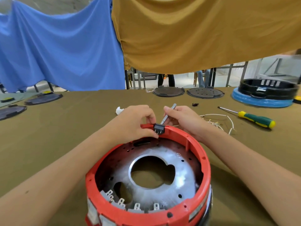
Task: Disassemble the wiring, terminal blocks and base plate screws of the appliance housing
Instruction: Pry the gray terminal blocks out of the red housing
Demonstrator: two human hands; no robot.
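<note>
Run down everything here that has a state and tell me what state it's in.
Red housing: open, inside exposed.
Black socket: seated in the rim notch, pinched by the left hand.
Metal tool: held by the right hand, tip at the socket.
Green screwdriver: lying unused.
White wires: lying loose on the table.

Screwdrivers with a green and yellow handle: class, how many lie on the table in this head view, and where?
1. The screwdriver lies on the olive table cover to the right of the right hand, beyond the loose white wires. Others may be hidden out of view.
</note>
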